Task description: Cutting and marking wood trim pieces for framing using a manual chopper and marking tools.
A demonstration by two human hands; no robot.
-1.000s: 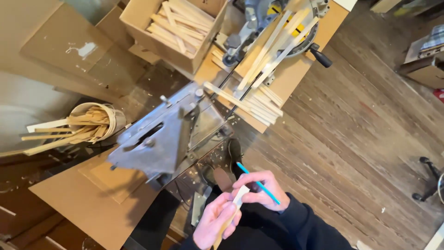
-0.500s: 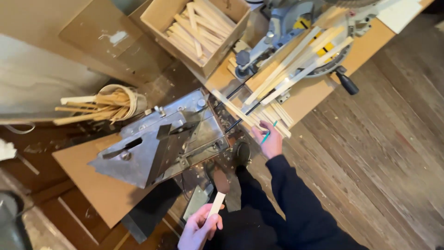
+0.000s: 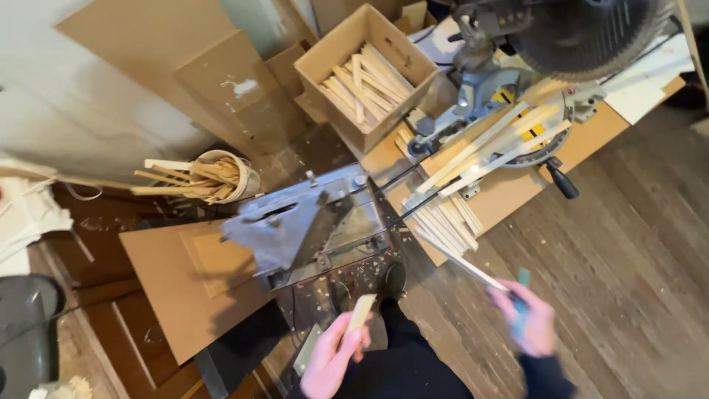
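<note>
The fingers [image 3: 353,341] of the left hand [image 3: 332,358] are curled round the lower part of a short pale wood piece [image 3: 359,315], which sticks up and tilts slightly away from the person, just off the near edge of the bench [image 3: 177,295]. The right hand [image 3: 526,322] is blurred; its fingers seem closed about a thin teal pen [image 3: 523,279], and the hand also meets the near end of a long wood strip [image 3: 465,264] that runs back toward the bench's right corner, though whether it actually grips that strip I cannot tell.

On the bench between the hands and the far wall sits a grey metal cutter [image 3: 295,225] with a sloped top. Beyond its right side lies a loose bundle of cut sticks [image 3: 443,222], hanging over the bench edge. Farther back stands a mitre saw [image 3: 546,44] with several long strips [image 3: 495,144] laid across its table. Left of the saw, at the bench's far corner, an open cardboard box [image 3: 317,70] holds short sticks. A round bucket [image 3: 240,174] of offcuts sits off the left side, near the wall.
</note>
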